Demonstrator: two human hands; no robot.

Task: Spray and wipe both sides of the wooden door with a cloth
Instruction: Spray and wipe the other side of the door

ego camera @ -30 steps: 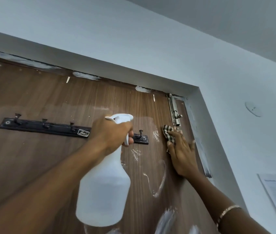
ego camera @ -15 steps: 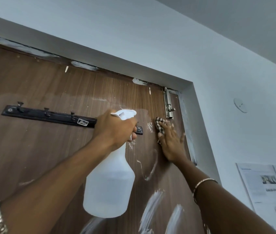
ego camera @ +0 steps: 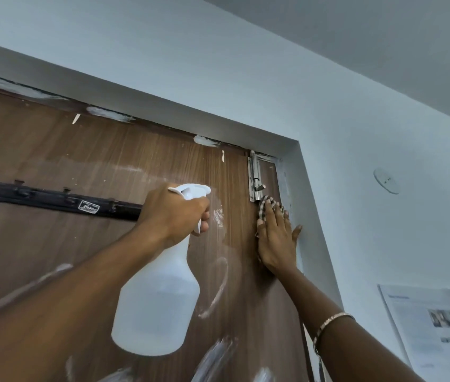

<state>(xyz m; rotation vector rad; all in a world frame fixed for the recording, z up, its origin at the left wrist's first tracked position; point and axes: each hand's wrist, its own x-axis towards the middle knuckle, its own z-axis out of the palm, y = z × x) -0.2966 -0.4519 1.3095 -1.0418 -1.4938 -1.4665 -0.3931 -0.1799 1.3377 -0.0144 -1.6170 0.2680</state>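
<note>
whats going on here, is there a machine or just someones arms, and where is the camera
No machine: a person's two bare hands, filmed by a camera worn on their head, looking up at a brown wooden door. The left hand grips a translucent white plastic spray bottle. The right hand presses a dark-and-white checked cloth flat against the door, just below a silver metal bolt latch. A black metal hook rail is fixed across the door.

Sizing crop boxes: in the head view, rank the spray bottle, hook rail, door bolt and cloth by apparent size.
1. spray bottle, though it is nearest the camera.
2. hook rail, partly hidden behind the left hand.
3-4. door bolt and cloth: unsure, since the right hand covers most of the cloth.
</note>
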